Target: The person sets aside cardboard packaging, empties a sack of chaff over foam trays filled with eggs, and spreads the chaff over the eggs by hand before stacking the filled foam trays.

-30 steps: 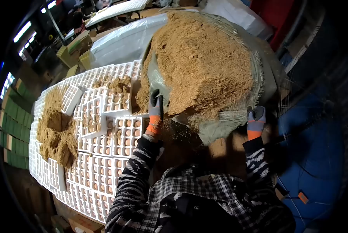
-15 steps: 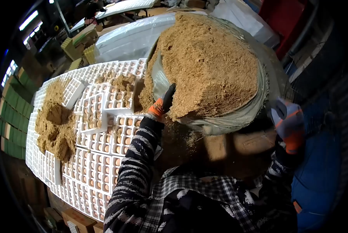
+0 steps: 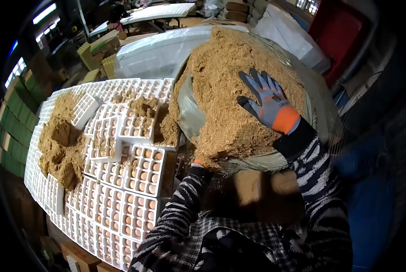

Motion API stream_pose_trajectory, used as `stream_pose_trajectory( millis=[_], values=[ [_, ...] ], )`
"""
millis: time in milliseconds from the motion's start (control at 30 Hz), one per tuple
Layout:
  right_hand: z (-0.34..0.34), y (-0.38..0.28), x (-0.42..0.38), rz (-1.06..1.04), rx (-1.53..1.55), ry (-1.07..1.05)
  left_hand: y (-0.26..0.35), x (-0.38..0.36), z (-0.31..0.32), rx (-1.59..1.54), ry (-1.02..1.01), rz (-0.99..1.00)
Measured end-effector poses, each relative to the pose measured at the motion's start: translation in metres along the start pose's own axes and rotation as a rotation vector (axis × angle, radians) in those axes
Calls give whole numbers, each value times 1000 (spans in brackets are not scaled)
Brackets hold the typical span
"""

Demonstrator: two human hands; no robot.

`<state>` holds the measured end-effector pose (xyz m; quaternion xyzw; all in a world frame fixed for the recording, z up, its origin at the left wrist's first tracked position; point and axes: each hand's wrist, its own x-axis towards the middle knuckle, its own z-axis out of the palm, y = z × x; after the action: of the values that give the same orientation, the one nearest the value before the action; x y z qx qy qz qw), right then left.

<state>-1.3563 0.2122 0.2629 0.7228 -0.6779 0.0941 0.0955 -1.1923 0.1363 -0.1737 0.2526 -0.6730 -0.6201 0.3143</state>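
A large sack [image 3: 189,104] of woven plastic bulges with tan sawdust [image 3: 230,90]. On the right face of that heap, my right hand [image 3: 268,102], in a grey and orange glove, lies with its fingers stretched apart. My left hand [image 3: 198,162] is down at the sack's lower left edge. Only a bit of its orange cuff shows; its fingers are hidden by the sawdust and the sack. Left of the sack, white foam trays [image 3: 141,170] hold brown eggs, and sawdust is strewn over some of them.
A clumped pile of sawdust [image 3: 62,145] covers trays at the far left. One loose foam tray [image 3: 84,111] leans beside it. Behind stand wrapped white stacks [image 3: 153,54] and a red panel [image 3: 338,38]. Green stacked crates [image 3: 17,127] line the left side.
My right hand has swung in from the right onto the sawdust, fingers spread. My left hand has moved down to the sack's lower edge and is mostly hidden. The view has shifted slightly.
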Motion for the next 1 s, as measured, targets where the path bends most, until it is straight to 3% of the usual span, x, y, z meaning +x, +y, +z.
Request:
stream_pose_trajectory(
  millis=[333,767,867,933,1000],
  values=[
    [6,15,-2,-106,117,11,26,-8,8,45,86,-21],
    [3,14,-1,-95,128,-63,73,21,49,80,200,39],
    [5,34,-2,-205,201,-35,81,12,57,83,215,53],
    [1,51,-3,-279,430,-44,85,5,63,87,228,54],
    [-1,57,-9,-319,406,-19,88,-2,68,80,241,56]
  ],
)
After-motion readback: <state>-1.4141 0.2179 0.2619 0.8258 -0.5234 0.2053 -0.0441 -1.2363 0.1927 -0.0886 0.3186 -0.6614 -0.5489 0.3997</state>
